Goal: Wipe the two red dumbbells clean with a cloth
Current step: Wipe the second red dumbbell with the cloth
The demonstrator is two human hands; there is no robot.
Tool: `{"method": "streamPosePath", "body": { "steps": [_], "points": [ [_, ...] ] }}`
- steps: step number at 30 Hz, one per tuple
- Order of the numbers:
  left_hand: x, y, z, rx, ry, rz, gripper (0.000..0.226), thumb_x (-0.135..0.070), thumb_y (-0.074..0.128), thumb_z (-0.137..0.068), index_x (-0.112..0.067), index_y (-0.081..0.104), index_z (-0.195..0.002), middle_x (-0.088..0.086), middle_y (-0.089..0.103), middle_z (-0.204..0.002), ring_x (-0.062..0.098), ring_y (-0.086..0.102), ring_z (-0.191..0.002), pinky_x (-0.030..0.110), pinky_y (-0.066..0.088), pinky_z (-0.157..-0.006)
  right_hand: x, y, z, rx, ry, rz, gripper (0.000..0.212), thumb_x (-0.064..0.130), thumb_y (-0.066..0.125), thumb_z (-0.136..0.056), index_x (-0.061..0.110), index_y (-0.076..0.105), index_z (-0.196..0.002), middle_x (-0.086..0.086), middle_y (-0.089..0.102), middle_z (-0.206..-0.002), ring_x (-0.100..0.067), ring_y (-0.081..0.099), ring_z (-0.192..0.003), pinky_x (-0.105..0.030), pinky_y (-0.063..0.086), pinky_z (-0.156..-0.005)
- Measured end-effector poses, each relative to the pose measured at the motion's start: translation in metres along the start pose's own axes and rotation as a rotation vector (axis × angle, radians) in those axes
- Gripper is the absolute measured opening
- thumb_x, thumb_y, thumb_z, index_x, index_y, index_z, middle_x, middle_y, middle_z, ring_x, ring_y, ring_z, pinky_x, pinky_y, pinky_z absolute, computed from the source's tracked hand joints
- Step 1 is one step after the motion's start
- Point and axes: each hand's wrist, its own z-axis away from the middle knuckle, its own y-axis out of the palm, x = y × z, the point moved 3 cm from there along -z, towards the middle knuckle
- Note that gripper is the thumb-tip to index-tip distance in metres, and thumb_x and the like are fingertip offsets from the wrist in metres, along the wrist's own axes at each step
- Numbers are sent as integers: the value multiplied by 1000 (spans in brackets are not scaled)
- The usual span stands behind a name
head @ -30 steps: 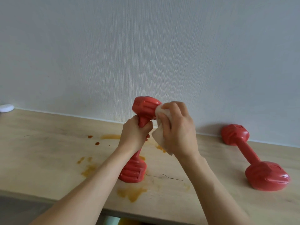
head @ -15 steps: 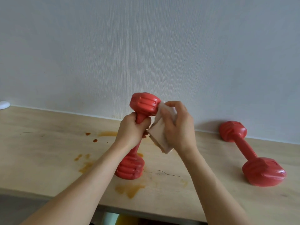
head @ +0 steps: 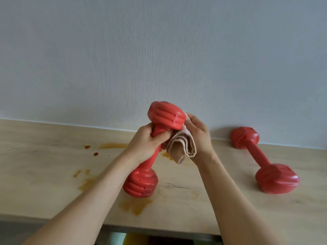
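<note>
Red plastic, ribbed at both heads: near dumbbell (head: 153,147) at centre frame, tilted, lower head resting on the wooden tabletop (head: 44,174), upper head raised toward the pale textured wall (head: 159,50). Gripped round the handle, just under the upper head, by the left hand (head: 145,144), fingers curled tight about the shaft. Pressed against the right flank of that upper head: folded beige cloth (head: 182,147), layers bunched and hanging down, its lower folds darker. Held there by the right hand (head: 198,137), fingers curled over the cloth from the far side, thumb side toward the dumbbell head; both forearms bare, reaching in from the bottom of the frame. Lying flat at right of frame, well apart from the hands: second dumbbell (head: 263,160), one head by the wall edge, the other nearer the camera. Scattered over the wood left of centre and below the held dumbbell: brownish-orange stains (head: 134,205), some as small dark drops, some as wider smears. Thin dark crack line in the wood just right of the lower head.
</note>
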Motion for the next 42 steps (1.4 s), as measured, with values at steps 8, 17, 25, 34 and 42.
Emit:
{"method": "streamPosePath", "body": {
  "steps": [8, 17, 25, 34, 42],
  "points": [
    [11, -17, 5, -168, -91, 20, 14, -33, 59, -90, -19, 60, -93, -3, 65, -79, 8, 64, -61, 27, 51, -62, -6, 7, 5, 42, -19, 145, 25, 0, 52, -91, 2, 56, -116, -23, 63, -99, -35, 63, -82, -48, 54, -77],
    [12, -25, 3, -188, -35, -199, 13, -22, 53, -92, -12, 51, -85, 1, 56, -58, 3, 52, -38, 18, 42, -42, 5, 47, 29, -58, -641, 990, 23, 14, 54, -90, 16, 62, -112, 5, 52, -109, -3, 52, -88, -13, 40, -76],
    [11, -14, 2, -148, -19, -190, 14, -9, 53, -88, -14, 47, -77, 2, 53, -58, 8, 51, -41, 24, 42, -45, 13, 31, 13, -184, -588, 987, 20, 10, 52, -92, 11, 64, -108, -3, 58, -108, -8, 53, -86, -21, 45, -79],
    [10, -9, 4, -153, -42, -164, 15, -8, 53, -88, -12, 47, -75, 2, 52, -55, 5, 48, -35, 19, 40, -40, 23, 39, 17, -143, -672, 1042, 21, 6, 52, -88, 8, 65, -103, -2, 58, -104, -18, 58, -88, -8, 38, -73],
    [9, -10, 3, -131, -43, -120, 16, -7, 50, -89, -11, 48, -73, 4, 52, -53, 8, 48, -37, 23, 40, -43, 21, 35, 19, -181, -493, 931, 22, 12, 56, -91, 9, 53, -113, 4, 56, -94, -11, 52, -84, -16, 39, -70]
  ]
}}
